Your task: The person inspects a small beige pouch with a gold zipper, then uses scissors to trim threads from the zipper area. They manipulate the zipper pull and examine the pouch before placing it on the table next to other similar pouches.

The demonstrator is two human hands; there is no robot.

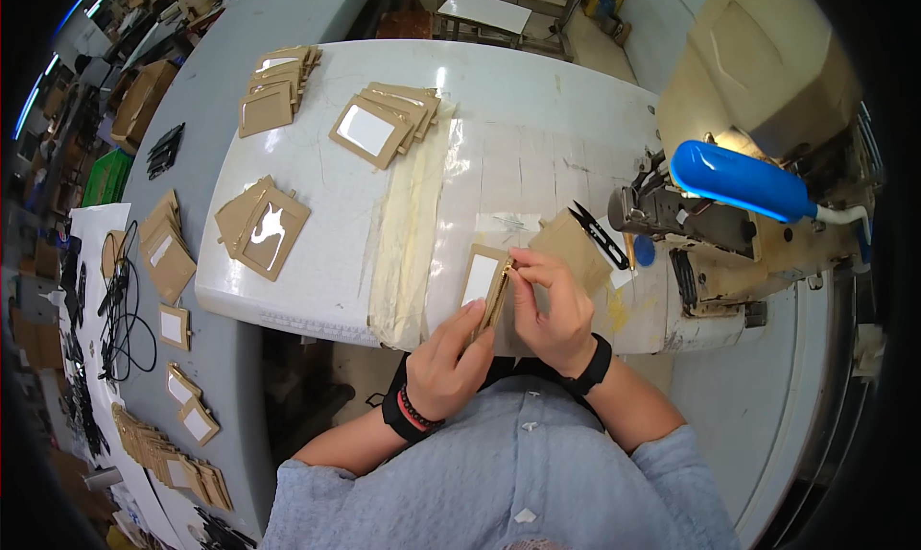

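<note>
Both my hands meet above the counter: left hand and right hand pinch one tan window frame by its edge. Finished-looking frame stacks lie beyond; thread snips wait beside the sewing machine.

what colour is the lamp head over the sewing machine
Bright blue lamp head, clearest in the head view.

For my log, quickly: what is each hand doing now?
Left hand: closed, holding the tan card holder.
Right hand: closed, pinching the same holder's edge.
</note>
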